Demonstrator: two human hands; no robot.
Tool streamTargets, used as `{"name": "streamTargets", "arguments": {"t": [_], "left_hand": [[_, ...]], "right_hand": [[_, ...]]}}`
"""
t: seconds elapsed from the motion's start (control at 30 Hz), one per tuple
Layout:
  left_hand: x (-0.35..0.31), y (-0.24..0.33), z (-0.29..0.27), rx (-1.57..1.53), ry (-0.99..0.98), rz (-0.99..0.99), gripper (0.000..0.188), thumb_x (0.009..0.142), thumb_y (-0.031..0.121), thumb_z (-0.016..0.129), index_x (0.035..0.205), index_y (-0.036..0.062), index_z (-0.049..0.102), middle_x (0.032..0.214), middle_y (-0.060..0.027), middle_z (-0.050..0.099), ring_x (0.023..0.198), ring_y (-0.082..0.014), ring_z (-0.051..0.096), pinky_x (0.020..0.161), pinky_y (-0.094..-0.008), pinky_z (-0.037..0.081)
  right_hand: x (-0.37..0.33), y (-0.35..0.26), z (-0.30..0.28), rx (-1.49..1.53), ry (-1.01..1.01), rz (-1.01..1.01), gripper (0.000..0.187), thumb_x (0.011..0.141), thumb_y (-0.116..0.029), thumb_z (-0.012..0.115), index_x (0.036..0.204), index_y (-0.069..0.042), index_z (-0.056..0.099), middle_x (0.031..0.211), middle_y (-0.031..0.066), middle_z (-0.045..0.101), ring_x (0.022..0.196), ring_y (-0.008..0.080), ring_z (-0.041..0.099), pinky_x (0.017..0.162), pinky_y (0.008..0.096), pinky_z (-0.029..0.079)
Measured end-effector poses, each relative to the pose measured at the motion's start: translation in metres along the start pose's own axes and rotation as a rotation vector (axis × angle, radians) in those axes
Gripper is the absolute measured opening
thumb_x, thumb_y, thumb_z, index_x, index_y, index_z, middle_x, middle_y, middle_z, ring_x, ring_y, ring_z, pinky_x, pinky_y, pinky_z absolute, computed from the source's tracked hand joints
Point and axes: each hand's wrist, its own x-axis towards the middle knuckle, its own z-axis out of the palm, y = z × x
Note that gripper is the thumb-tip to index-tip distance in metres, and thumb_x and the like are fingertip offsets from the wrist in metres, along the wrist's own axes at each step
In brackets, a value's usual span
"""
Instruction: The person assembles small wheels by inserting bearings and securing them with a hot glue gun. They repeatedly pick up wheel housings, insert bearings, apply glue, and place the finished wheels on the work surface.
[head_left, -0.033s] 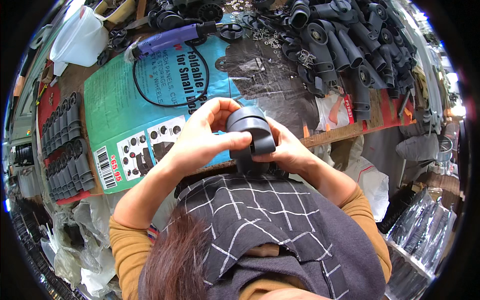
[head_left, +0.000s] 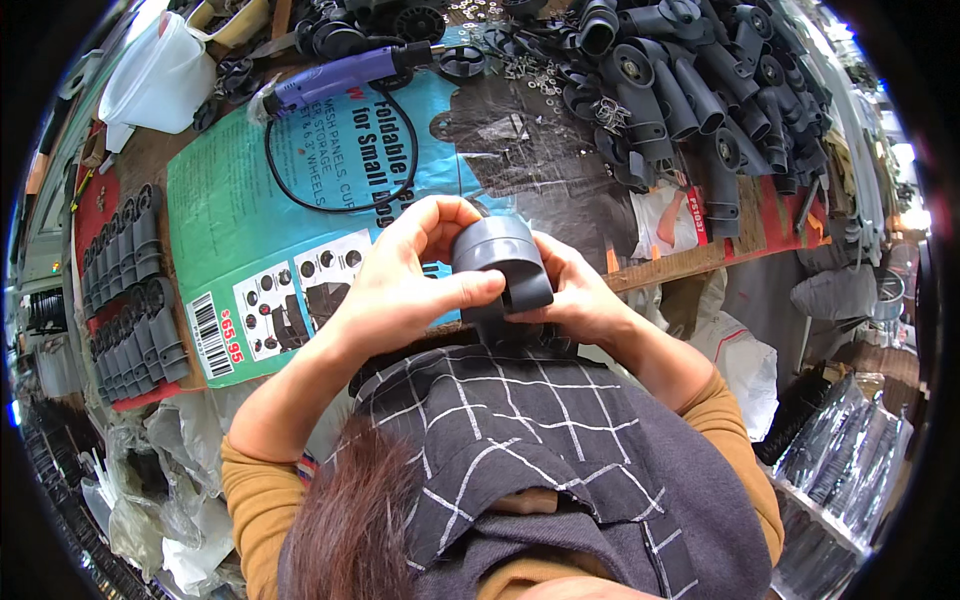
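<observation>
Both my hands hold one dark grey plastic wheel housing [head_left: 500,262] just above the near edge of the workbench. My left hand [head_left: 405,285] wraps its left side, thumb pressed across the front. My right hand [head_left: 578,300] cups it from the right and below. The part's lower end is hidden between my fingers and my chest. Under it lies a teal printed cardboard sheet [head_left: 250,200] that covers the bench.
A purple power tool [head_left: 345,72] with a looped black cable [head_left: 335,165] lies at the back. Black plastic wheel parts [head_left: 690,90] pile up at the back right. Rows of grey parts [head_left: 130,290] line the left. A white container [head_left: 160,70] stands far left.
</observation>
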Motion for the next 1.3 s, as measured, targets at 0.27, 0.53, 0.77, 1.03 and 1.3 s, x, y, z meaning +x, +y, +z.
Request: {"name": "streamTargets", "arguments": {"t": [0.27, 0.53, 0.77, 1.03, 1.3], "left_hand": [[-0.011, -0.009, 0.011, 0.659, 0.213, 0.511, 0.052, 0.068, 0.042, 0.083, 0.089, -0.0010, 0.061, 0.082, -0.0164, 0.061, 0.075, -0.0332, 0.062, 0.068, -0.0402, 0.050], [0.023, -0.050, -0.016, 0.673, 0.367, 0.356, 0.077, 0.085, 0.039, 0.073, 0.144, 0.0027, 0.041, 0.134, -0.0247, 0.041, 0.115, -0.0363, 0.051, 0.098, -0.0408, 0.045], [0.046, -0.087, 0.016, 0.367, 0.465, 0.468, 0.081, 0.094, 0.053, 0.055, 0.140, -0.0106, 0.035, 0.138, -0.0304, 0.041, 0.130, -0.0413, 0.039, 0.112, -0.0436, 0.028], [0.060, -0.086, 0.003, 0.521, 0.429, 0.513, 0.051, 0.080, 0.032, 0.075, 0.116, 0.0021, 0.056, 0.116, -0.0176, 0.057, 0.110, -0.0341, 0.055, 0.095, -0.0394, 0.045], [0.061, -0.074, 0.005, 0.460, 0.384, 0.406, 0.053, 0.070, 0.020, 0.080, 0.113, 0.0027, 0.056, 0.111, -0.0145, 0.055, 0.104, -0.0294, 0.056, 0.092, -0.0369, 0.046]], "right_hand": [[-0.010, -0.017, 0.025, -0.648, 0.063, -0.261, 0.037, 0.072, -0.008, 0.078, 0.103, -0.001, 0.058, 0.092, 0.0083, 0.064, 0.087, 0.0152, 0.062, 0.078, 0.0330, 0.050], [0.054, 0.004, 0.008, -1.987, 0.556, -0.773, 0.039, 0.071, -0.012, 0.070, 0.107, -0.004, 0.060, 0.112, 0.0137, 0.067, 0.101, 0.0294, 0.063, 0.086, 0.0404, 0.048], [0.051, 0.051, 0.022, -2.006, 0.628, -0.911, 0.030, 0.083, -0.013, 0.061, 0.107, 0.004, 0.065, 0.112, 0.0163, 0.064, 0.093, 0.0295, 0.062, 0.075, 0.0363, 0.053], [0.065, 0.012, -0.014, -0.370, 0.419, -0.102, 0.022, 0.098, -0.016, 0.058, 0.111, 0.001, 0.065, 0.094, 0.0031, 0.065, 0.078, 0.0072, 0.058, 0.070, 0.0240, 0.049], [0.070, -0.011, -0.048, -0.563, 0.178, -0.003, 0.021, 0.097, -0.020, 0.061, 0.101, 0.000, 0.068, 0.089, -0.0003, 0.065, 0.078, 0.0053, 0.056, 0.071, 0.0236, 0.049]]}}
